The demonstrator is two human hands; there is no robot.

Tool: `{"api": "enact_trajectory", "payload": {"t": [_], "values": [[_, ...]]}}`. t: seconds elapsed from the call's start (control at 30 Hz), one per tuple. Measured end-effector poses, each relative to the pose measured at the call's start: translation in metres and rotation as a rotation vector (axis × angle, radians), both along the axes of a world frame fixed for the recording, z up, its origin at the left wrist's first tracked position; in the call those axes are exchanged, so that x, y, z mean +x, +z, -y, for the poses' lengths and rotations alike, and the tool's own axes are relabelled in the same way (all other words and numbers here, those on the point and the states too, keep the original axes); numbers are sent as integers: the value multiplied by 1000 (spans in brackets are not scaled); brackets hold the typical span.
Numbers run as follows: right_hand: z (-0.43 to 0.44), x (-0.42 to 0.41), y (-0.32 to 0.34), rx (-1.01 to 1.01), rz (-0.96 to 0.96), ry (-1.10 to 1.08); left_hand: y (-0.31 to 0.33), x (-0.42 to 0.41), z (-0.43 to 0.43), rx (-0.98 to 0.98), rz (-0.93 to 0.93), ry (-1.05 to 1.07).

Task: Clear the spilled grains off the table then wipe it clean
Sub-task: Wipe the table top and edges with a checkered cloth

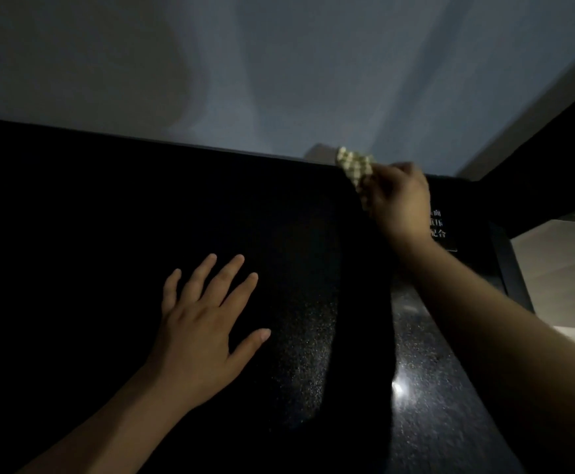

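Note:
A black speckled table (306, 336) fills the lower part of the dim head view. My left hand (204, 323) lies flat on it near the middle, fingers spread and straight. My right hand (399, 196) reaches to the table's far right edge and grips a pale checked cloth (354, 164), which sticks up past the far rim. No grains can be made out on the dark surface.
A pale wall (279, 70) rises behind the table. At the right a dark panel with white lettering (438, 224) sits beside a black ledge (450, 388), and a lit pale floor area (560, 268) lies beyond it.

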State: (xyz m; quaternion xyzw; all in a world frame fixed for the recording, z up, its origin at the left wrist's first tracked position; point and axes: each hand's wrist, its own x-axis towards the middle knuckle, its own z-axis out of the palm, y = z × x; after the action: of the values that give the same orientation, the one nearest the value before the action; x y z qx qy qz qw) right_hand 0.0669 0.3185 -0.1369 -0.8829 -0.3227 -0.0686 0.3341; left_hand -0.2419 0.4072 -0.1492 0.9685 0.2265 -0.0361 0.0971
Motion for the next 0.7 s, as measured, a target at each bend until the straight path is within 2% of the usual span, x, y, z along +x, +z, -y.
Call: {"api": "enact_trajectory", "payload": {"t": [0.07,0.17,0.3,0.4,0.5,0.6,0.67,0.7], "values": [[-19,18,-12,-68,-40,-63,0,-1,0,-15,7,0],[-28,3,-25,-93,-22,-67,1,0,0,-27,20,5],[1,-59,-25,-45,29,201,4,0,1,-42,26,0],[33,-98,-20,-47,-56,345,5,-1,1,-43,28,3],[41,-98,-8,-5,-187,430,4,-1,1,-40,30,1],[11,-64,7,89,-82,251,3,0,1,-40,43,-1],[-21,-28,3,28,0,132,2,0,1,-33,43,-2],[-36,-12,-2,-9,-23,98,2,-1,1,-27,41,0]]}}
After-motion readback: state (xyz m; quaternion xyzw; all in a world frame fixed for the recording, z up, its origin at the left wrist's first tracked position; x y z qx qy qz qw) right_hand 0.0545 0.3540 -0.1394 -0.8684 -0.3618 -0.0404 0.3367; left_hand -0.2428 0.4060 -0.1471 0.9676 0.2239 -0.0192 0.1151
